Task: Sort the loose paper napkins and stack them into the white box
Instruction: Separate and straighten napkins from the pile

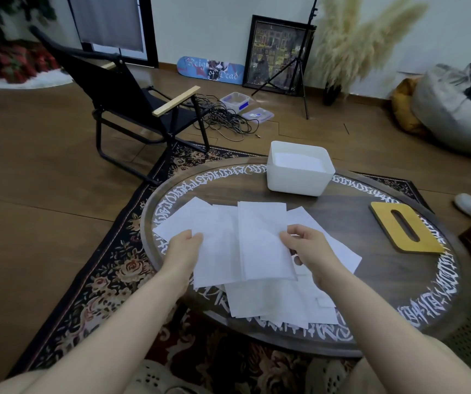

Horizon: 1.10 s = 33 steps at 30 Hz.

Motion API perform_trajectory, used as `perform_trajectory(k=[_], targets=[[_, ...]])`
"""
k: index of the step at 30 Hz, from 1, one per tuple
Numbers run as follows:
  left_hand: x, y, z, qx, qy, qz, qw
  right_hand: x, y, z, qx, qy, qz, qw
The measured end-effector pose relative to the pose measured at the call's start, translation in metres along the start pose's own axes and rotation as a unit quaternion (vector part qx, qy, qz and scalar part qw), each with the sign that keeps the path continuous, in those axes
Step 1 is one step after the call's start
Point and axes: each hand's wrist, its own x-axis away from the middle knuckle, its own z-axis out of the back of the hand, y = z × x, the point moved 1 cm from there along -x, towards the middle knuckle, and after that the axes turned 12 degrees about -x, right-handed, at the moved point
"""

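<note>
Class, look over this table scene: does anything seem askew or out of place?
Yes. The paper napkins lie fanned at mixed angles, some overhanging the table's near edge. The wooden slotted lid lies apart from the white box.

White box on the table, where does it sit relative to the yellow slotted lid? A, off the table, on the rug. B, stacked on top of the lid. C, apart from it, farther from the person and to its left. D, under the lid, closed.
C: the white box stands open at the table's far edge, while the lid lies flat, apart from it, nearer and to the right.
</note>
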Motion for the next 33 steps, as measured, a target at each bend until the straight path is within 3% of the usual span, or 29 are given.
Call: perform_trajectory(k=[7,13,23,30,33], targets=[[0.016,0.006,-0.014,0.029,-0.080,0.028,0.996,0.009,0.005,-0.024,0.002,-0.068,-0.011,0.998],[0.021,0.008,-0.016,0.085,-0.123,0.031,0.988,0.008,0.008,-0.033,0.015,-0.055,-0.009,0.998],[0.024,0.010,-0.012,0.097,-0.129,0.016,0.987,0.007,0.010,-0.030,0.023,-0.062,0.000,0.998],[0.026,0.012,-0.010,0.094,-0.132,0.016,0.987,0.011,0.008,-0.027,0.065,-0.108,-0.101,0.987],[0.026,0.011,-0.010,0.070,-0.129,0.021,0.989,0.011,0.008,-0.025,0.050,-0.112,-0.094,0.988]])
